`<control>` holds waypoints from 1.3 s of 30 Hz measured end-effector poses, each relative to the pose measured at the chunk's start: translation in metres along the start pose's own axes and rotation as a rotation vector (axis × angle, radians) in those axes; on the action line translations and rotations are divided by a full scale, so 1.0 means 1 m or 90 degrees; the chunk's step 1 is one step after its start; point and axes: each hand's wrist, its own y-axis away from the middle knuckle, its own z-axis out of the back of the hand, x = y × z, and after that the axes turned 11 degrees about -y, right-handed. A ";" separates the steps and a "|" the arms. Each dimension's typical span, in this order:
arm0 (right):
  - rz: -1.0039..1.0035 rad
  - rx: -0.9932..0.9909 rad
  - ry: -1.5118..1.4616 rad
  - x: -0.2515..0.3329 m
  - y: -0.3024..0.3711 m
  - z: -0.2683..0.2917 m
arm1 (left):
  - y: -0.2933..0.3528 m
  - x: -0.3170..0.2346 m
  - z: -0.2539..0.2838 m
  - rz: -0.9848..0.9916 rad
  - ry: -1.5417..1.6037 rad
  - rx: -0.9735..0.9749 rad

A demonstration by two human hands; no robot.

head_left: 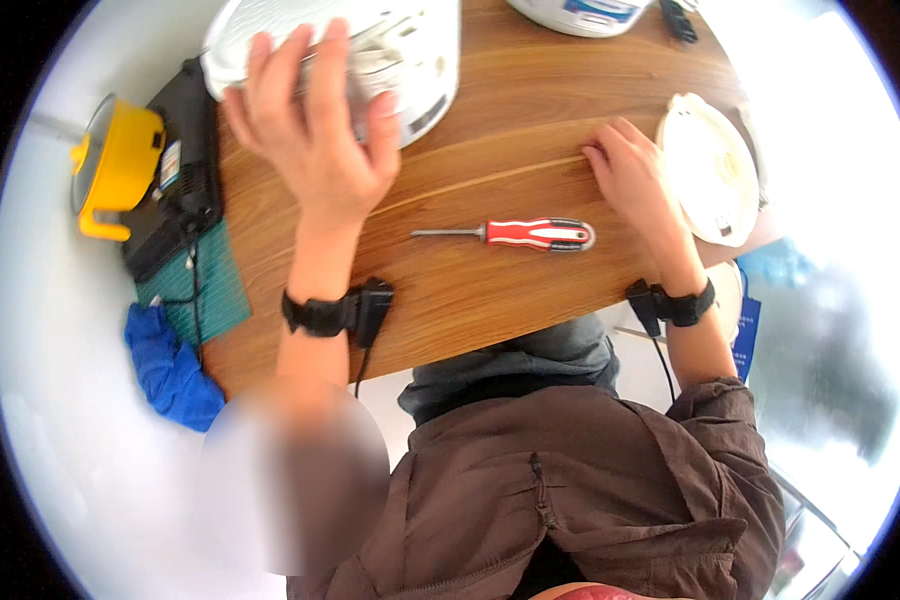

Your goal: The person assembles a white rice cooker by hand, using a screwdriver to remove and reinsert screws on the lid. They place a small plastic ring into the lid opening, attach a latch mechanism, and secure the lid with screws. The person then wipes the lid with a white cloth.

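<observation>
My left hand [315, 130] reaches over a white plastic body [437, 65] at the far left of the table. Its fingers are spread apart, and they hide part of that body, which has grey and pale parts inside. Whether the fingertips touch it I cannot tell. On the right, my right hand [630, 170] rests at the tabletop with its fingers curled in; anything under them is hidden. Just beside it lies a cream oval plastic cover [708, 170]. Between my hands and nearer to me, a red, white and black screwdriver [540, 234] lies with its shaft pointing left.
The wooden table [450, 290] has a curved bend at its edges. Left of it are a yellow pot [125, 160], a black case [195, 130], a green mat [220, 285] and a blue cloth [170, 370]. A white tub [580, 15] and a black object [678, 20] stand far back.
</observation>
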 end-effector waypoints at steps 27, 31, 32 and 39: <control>-0.212 -0.020 -0.759 0.102 0.031 -0.005 | 0.023 -0.084 0.026 0.343 0.761 0.249; 0.107 0.052 -0.107 0.101 0.044 0.008 | 0.034 -0.086 0.016 0.598 0.918 0.367; 0.113 0.091 -0.058 0.099 0.048 0.010 | 0.037 -0.086 0.013 0.642 0.953 0.401; -0.117 -0.052 -0.097 0.061 0.072 0.012 | 0.039 -0.083 0.007 0.782 1.000 0.377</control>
